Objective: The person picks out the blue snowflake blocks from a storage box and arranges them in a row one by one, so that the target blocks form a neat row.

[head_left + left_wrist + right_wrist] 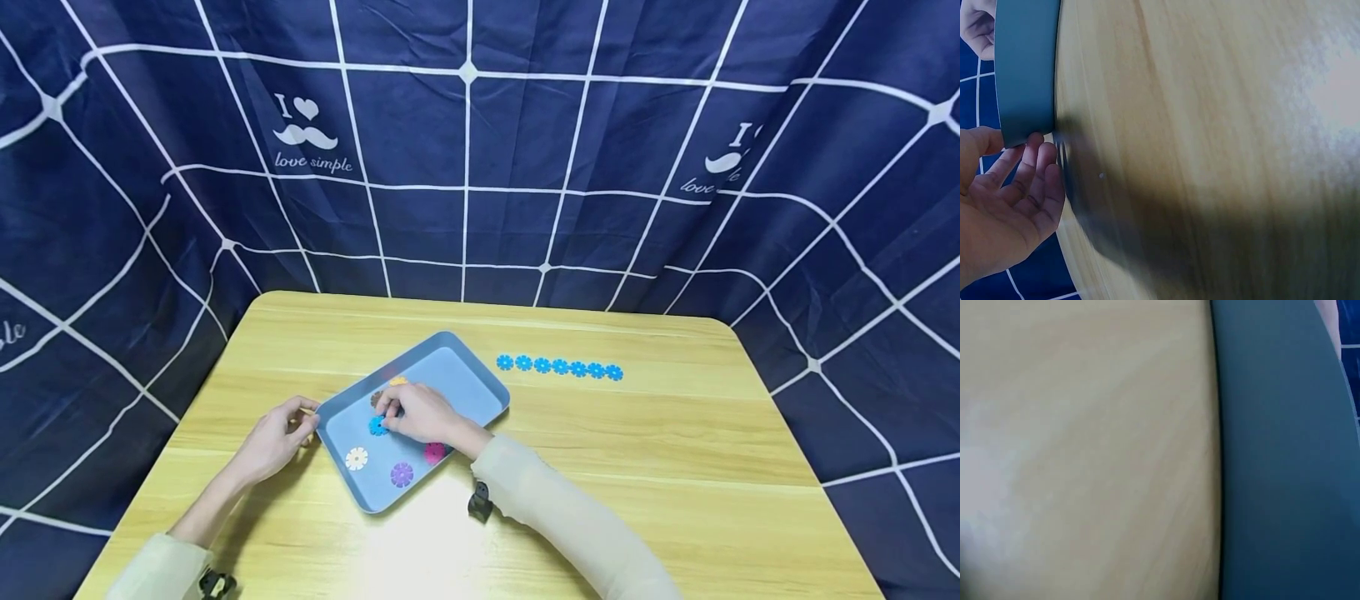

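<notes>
A blue-grey tray (453, 379) lies slantwise on the table. At its left corner my left hand (273, 437) holds the rim; in the left wrist view, the thumb and fingertips of the left hand (1016, 206) meet the tray's wall (1027, 75). My right hand (426, 414) reaches over the tray and pinches a blue notched plastic disc (377, 426) at its edge. About it in the tray lie a cream disc (356, 458), a purple disc (402, 475), a pink disc (434, 452), a partly hidden brown disc (376, 399) and an orange disc (398, 381).
Right of the tray, several blue discs (559, 367) lie in a straight row on the wooden table (637, 467). Dark blue curtain (510, 225) with white grid lines stands behind the table and at both sides. The right wrist view shows mostly tabletop (1097, 450) and tray wall (1279, 450).
</notes>
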Motion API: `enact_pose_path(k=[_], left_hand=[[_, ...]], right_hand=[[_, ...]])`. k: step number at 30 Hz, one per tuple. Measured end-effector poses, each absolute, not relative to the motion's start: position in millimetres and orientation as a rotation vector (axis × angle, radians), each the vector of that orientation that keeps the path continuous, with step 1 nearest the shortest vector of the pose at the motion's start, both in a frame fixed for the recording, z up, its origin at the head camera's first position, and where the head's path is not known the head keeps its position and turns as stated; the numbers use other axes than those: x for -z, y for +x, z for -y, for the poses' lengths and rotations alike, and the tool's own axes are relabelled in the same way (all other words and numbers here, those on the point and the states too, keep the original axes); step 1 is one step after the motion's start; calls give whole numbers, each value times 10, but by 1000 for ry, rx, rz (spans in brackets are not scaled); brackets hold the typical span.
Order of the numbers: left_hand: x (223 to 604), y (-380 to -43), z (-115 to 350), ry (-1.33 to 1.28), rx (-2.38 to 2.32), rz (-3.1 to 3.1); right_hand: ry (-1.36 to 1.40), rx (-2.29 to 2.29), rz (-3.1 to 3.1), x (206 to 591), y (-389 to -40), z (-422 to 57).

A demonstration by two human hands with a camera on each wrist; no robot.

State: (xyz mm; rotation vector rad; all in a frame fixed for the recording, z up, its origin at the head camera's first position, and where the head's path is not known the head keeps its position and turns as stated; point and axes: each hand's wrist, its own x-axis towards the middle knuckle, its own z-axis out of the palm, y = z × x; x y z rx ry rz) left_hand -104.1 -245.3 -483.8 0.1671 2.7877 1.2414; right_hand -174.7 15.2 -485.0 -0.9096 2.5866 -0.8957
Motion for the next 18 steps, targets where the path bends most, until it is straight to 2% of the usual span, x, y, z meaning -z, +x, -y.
enact_pose_path(k=[18], left_hand=[[4839, -1038, 2450, 151, -1254, -2776]], right_hand=[[-823, 1171, -2497, 4694, -1649, -464]])
